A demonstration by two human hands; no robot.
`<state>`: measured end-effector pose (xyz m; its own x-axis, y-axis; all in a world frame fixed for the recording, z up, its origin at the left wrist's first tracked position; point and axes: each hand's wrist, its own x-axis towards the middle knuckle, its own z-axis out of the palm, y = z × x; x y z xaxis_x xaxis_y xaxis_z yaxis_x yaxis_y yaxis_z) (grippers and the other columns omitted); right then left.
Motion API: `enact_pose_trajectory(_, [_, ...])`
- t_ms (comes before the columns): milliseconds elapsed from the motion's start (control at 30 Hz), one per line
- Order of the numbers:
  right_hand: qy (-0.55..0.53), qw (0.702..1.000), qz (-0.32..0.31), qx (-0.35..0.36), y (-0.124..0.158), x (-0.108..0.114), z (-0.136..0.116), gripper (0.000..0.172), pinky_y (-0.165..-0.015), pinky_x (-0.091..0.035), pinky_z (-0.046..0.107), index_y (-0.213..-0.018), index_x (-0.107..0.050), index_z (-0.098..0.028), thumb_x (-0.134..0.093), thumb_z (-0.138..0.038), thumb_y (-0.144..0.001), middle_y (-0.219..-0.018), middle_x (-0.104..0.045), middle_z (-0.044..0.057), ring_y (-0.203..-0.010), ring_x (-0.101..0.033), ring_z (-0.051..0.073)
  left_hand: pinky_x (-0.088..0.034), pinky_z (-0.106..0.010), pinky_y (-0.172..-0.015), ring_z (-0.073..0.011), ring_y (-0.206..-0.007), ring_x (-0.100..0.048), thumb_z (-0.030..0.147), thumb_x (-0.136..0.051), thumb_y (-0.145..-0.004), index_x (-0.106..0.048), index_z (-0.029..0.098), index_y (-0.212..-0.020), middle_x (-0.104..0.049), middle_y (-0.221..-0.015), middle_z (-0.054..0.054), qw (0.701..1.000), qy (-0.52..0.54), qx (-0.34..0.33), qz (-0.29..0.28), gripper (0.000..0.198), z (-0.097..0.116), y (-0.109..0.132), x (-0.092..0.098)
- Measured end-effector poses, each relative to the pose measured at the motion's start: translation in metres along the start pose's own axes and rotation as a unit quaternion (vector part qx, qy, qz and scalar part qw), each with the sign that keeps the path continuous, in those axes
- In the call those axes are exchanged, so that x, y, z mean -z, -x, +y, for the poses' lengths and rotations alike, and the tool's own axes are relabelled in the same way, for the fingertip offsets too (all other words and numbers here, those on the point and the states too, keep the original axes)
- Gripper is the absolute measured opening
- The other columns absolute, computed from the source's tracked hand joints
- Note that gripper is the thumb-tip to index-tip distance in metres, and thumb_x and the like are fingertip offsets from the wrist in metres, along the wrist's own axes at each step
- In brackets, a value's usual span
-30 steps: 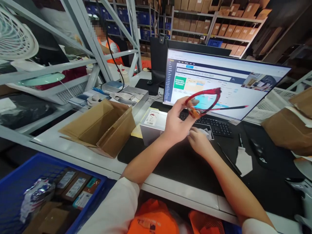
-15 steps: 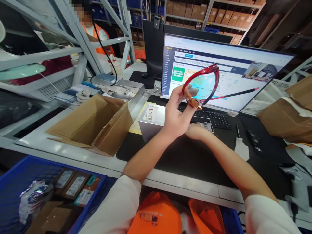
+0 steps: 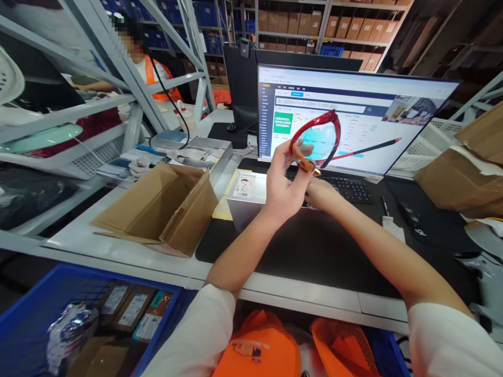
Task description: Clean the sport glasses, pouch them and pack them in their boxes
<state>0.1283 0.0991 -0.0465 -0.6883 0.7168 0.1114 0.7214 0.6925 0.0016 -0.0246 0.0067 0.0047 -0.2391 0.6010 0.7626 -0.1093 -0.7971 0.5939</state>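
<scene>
My left hand point(image 3: 285, 180) is closed on a pair of red-framed glasses point(image 3: 337, 131), held up in front of the monitor. One lens looks bluish against the screen, and a dark, red-tipped temple arm points right. Lower down, partly behind my left hand, my right hand point(image 3: 323, 195) is at the silver-grey box point(image 3: 247, 205); its fingers are mostly hidden, so what they hold cannot be made out. A white label point(image 3: 243, 184) with a picture of red glasses is on the box top.
An open cardboard box point(image 3: 157, 207) stands left. Behind my hands are the monitor point(image 3: 361, 112) and keyboard point(image 3: 349, 189). A mouse point(image 3: 411, 222) and a pen point(image 3: 385, 206) lie right. A blue crate point(image 3: 173, 298) with packages is below left. A person in an orange vest point(image 3: 149, 70) is beyond the frame.
The view has shifted slightly. My right hand has moved in closer behind my left wrist, and the clear packaging beside it is now mostly hidden. The glasses stay in my left hand, slightly lower against the screen.
</scene>
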Motion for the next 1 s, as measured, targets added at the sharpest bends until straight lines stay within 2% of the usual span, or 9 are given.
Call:
enact_pose_trajectory(133, [-0.022,0.999,-0.001,0.025,-0.002,-0.007,-0.001,0.023,-0.082,-0.04,0.035,-0.083,-0.077,-0.015,-0.057,-0.021,-0.092,-0.093,-0.075,0.015,-0.09,-0.066,0.025,-0.051,-0.044,-0.108,-0.0276,-0.126,-0.064,0.05,-0.067,-0.093,-0.054,0.03,-0.129,-0.067,-0.122,-0.006,1.0,0.003,0.003,0.004,0.043,0.001,0.001,0.0])
enact_pose_trajectory(333, [-0.101,0.995,0.011,0.003,0.014,0.009,0.008,0.026,-0.074,-0.043,0.03,-0.084,-0.076,-0.019,-0.058,-0.034,-0.094,-0.085,-0.076,0.007,-0.077,-0.066,0.02,-0.055,-0.039,-0.102,-0.0253,-0.121,-0.066,0.049,-0.068,-0.092,-0.055,0.028,-0.126,-0.068,-0.123,-0.006,1.0,0.002,0.023,0.005,0.042,0.012,0.001,0.0])
enact_pose_trajectory(500, [-0.204,0.978,0.027,-0.035,0.096,0.045,0.008,0.022,-0.078,-0.049,0.033,-0.083,-0.071,-0.021,-0.059,-0.037,-0.093,-0.089,-0.074,0.006,-0.085,-0.068,0.022,-0.052,-0.038,-0.105,-0.0242,-0.121,-0.066,0.048,-0.069,-0.091,-0.055,0.027,-0.124,-0.069,-0.12,-0.006,1.0,-0.003,0.015,0.012,0.041,0.014,0.0,0.001])
enact_pose_trajectory(533, [-0.258,0.966,-0.015,-0.026,0.122,0.053,0.001,0.023,-0.076,-0.05,0.033,-0.082,-0.071,-0.022,-0.06,-0.039,-0.093,-0.087,-0.073,0.006,-0.082,-0.067,0.022,-0.052,-0.038,-0.106,-0.0241,-0.121,-0.066,0.047,-0.069,-0.092,-0.055,0.027,-0.124,-0.069,-0.12,-0.006,1.0,0.0,0.013,0.012,0.041,0.013,-0.001,0.002])
enact_pose_trajectory(633, [-0.346,0.903,-0.253,0.028,0.194,0.075,-0.029,0.035,-0.072,-0.052,0.031,-0.079,-0.071,-0.023,-0.05,-0.04,-0.102,-0.084,-0.072,0.006,-0.075,-0.067,0.019,-0.052,-0.039,-0.106,-0.0226,-0.118,-0.068,0.044,-0.069,-0.093,-0.056,0.028,-0.124,-0.07,-0.118,-0.005,1.0,0.012,0.002,0.007,0.038,0.012,-0.001,0.001])
enact_pose_trajectory(700, [-0.334,0.894,-0.299,0.011,0.226,0.083,-0.047,0.032,-0.076,-0.054,0.031,-0.091,-0.074,-0.023,-0.047,-0.036,-0.103,-0.092,-0.073,0.006,-0.082,-0.069,0.02,-0.052,-0.039,-0.106,-0.0215,-0.115,-0.069,0.042,-0.07,-0.093,-0.057,0.027,-0.122,-0.071,-0.116,-0.004,1.0,0.02,0.0,-0.004,0.036,0.014,0.0,0.0])
enact_pose_trajectory(800, [-0.295,0.94,-0.17,-0.036,0.242,0.09,-0.058,0.028,-0.09,-0.055,0.034,-0.122,-0.069,-0.027,-0.053,-0.028,-0.099,-0.116,-0.073,0.007,-0.103,-0.069,0.022,-0.053,-0.038,-0.105,-0.0218,-0.114,-0.07,0.043,-0.073,-0.09,-0.059,0.026,-0.119,-0.072,-0.116,-0.004,0.998,0.045,0.025,-0.031,0.036,0.015,0.002,-0.004])
enact_pose_trajectory(867, [-0.302,0.952,-0.039,-0.007,0.235,0.096,-0.056,0.025,-0.089,-0.055,0.031,-0.119,-0.069,-0.028,-0.057,-0.025,-0.097,-0.113,-0.073,0.004,-0.102,-0.07,0.021,-0.055,-0.038,-0.102,-0.0223,-0.111,-0.072,0.046,-0.074,-0.088,-0.06,0.025,-0.117,-0.073,-0.114,-0.005,0.993,0.072,0.07,-0.058,0.038,0.014,0.004,-0.009])
enact_pose_trajectory(1000, [-0.29,0.903,0.317,-0.006,0.19,0.104,-0.053,0.011,-0.082,-0.054,0.032,-0.102,-0.071,-0.027,-0.061,-0.025,-0.096,-0.099,-0.074,0.004,-0.092,-0.069,0.021,-0.058,-0.036,-0.094,-0.0217,-0.099,-0.075,0.05,-0.08,-0.082,-0.063,0.021,-0.111,-0.076,-0.108,-0.007,0.973,0.105,0.177,-0.106,0.044,0.005,0.01,-0.019])
